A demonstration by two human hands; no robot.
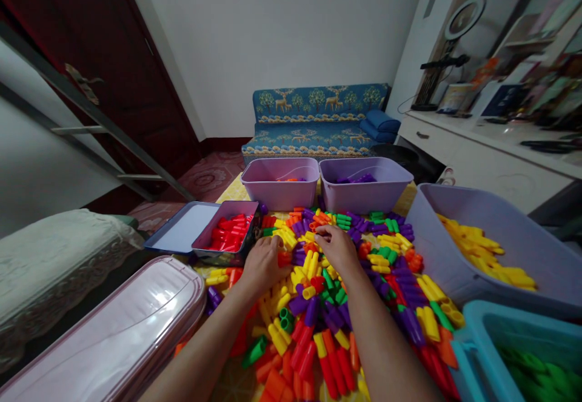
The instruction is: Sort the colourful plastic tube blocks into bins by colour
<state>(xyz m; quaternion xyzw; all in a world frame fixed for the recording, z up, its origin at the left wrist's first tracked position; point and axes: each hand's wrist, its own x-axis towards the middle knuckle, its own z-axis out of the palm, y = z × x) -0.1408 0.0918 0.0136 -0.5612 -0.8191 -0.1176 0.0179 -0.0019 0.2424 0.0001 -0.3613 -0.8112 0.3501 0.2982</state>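
Note:
Spread over the table is a thick heap of plastic tube-shaped building pieces (311, 262) in yellow, red, orange, purple and green. My left hand (265, 262) is low over the heap, just right of a tin box (222, 256) of red pieces. Its thumb stands apart from the bent fingers, with an orange piece (284, 259) in the gap; no grip on it shows. My right hand (337, 249) reaches into the middle of the heap, thumb and forefinger slightly apart beside yellow and orange pieces. Its other fingers are partly hidden.
Two lilac bins (279, 193) (364, 193) stand at the back, holding a few pieces. On the right are a larger bin (473, 268) with yellow pieces and a turquoise basket (482, 341) with green ones. A pale lid (118, 329) lies at left. Behind is a blue sofa (313, 132).

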